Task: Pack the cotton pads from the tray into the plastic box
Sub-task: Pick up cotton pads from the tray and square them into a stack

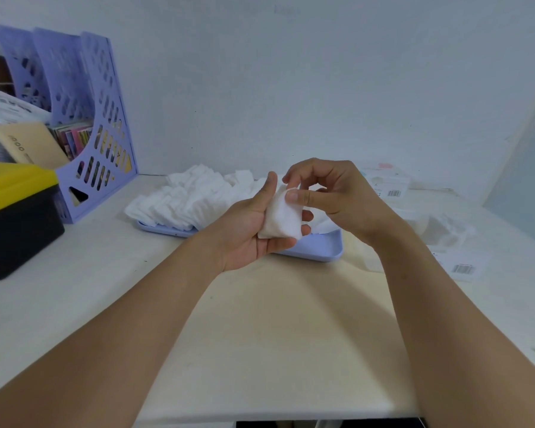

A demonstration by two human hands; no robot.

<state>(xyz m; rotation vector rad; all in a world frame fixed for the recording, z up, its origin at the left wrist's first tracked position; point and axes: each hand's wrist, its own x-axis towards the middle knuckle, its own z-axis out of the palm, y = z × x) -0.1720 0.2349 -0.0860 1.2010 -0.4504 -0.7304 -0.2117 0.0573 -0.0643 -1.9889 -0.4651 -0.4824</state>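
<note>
My left hand (247,230) holds a small stack of white cotton pads (280,219) above the near edge of the lilac tray (322,250), thumb behind the stack and fingers curled under it. My right hand (328,193) pinches the top of that stack with thumb and forefinger. A heap of loose cotton pads (186,199) fills the tray's far and left part. A clear plastic box (442,228) with some pads inside stands to the right, partly behind my right forearm.
A black bin with a yellow lid (16,217) and a lilac file rack (90,125) stand at the left. Barcode-labelled packaging (464,267) lies right of the tray, and a white carton (389,183) sits against the wall. The near tabletop (275,335) is cream.
</note>
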